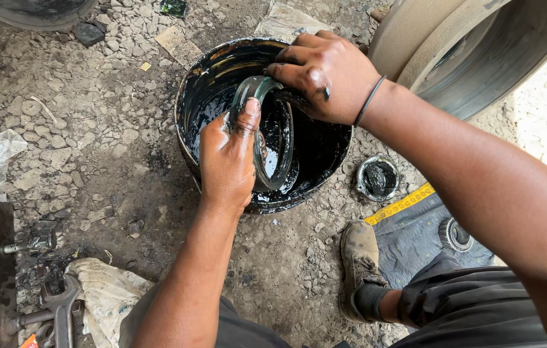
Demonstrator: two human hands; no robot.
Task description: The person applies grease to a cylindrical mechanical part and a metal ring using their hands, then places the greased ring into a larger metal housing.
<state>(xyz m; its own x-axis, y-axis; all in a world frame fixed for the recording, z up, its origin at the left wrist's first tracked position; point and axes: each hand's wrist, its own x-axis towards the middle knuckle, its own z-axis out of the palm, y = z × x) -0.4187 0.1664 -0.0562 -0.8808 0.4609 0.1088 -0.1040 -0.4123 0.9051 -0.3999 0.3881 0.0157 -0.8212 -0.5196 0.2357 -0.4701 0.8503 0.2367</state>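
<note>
Drum point(479, 45): large, tilted on its side, up and to the right of the bucket. Bucket point(186, 129): black, holds dark oily liquid, stands on gravel ground point(93, 129). Ring point(267, 135): metal, oil-coated, held on edge inside the bucket, above the liquid. Left hand point(227, 158): closed on the ring's near rim, thumb over the top. Right hand point(325, 74): fingers curled against the ring's far side, blackened. Small cup point(377, 177): just right of the bucket. Wrench point(60, 309): well below-left of the bucket.

Risk, as judged: the slick ring could slip from oily fingers and splash; grit from the ground could foul it.
</note>
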